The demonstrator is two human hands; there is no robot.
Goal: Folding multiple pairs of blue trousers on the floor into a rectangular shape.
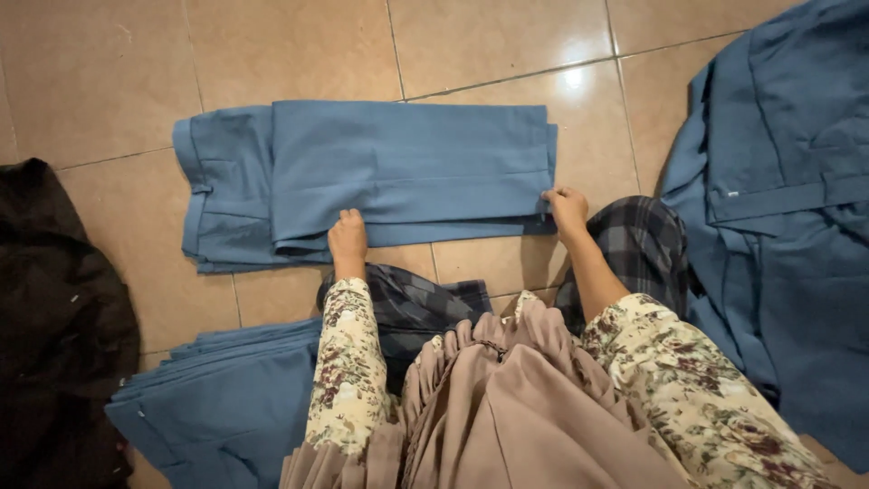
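Observation:
A pair of blue trousers (398,167) lies folded over on the tan tiled floor, its waistband at the left. My left hand (348,237) presses on the near edge of the folded layer, fingers down on the cloth. At the fold's right corner my right hand (567,207) pinches the fabric edge. Both arms wear floral sleeves, and my knees in dark plaid cloth sit just below the trousers.
A stack of folded blue garments (217,398) rests at the lower left. A heap of unfolded blue clothes (787,208) fills the right side. Dark brown cloth (54,326) lies at the far left. Bare tile floor (299,45) stretches beyond the trousers.

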